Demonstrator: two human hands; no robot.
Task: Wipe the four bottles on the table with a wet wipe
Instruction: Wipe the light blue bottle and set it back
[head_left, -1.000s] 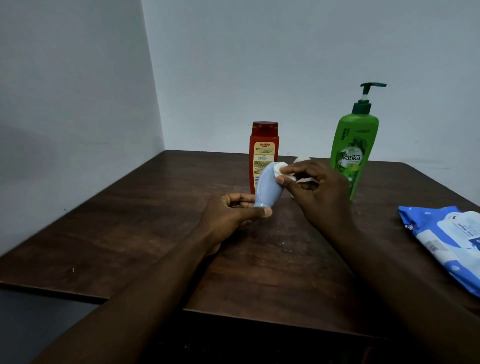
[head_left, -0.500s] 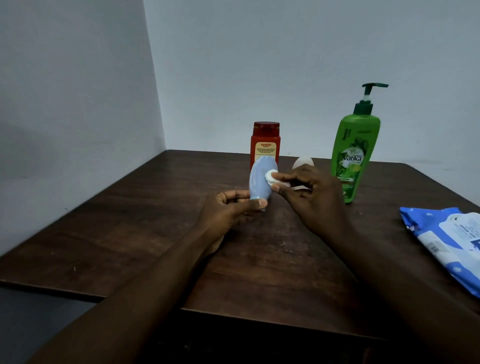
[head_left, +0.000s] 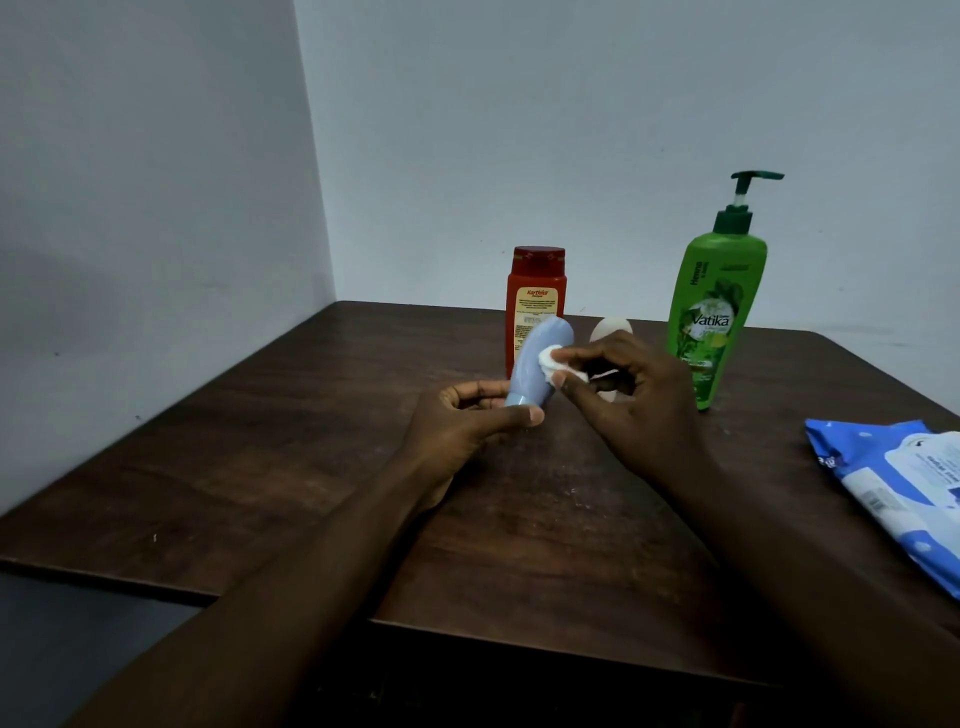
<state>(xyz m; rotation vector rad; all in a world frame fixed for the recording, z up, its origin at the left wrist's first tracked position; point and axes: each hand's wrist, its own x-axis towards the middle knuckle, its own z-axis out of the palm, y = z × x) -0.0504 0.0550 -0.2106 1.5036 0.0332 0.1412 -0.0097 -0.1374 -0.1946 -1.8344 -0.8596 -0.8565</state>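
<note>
On the surface (head_left: 260, 441), the capped bottle (head_left: 535, 296) is standing at the rear, the pump bottle (head_left: 714, 312) to its right; the wipe pack (head_left: 898, 493) is lying at the right edge.

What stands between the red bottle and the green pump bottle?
In the head view, a white bottle sits between the red bottle and the green pump bottle, mostly hidden behind the right hand, which pinches the wet wipe.
</note>
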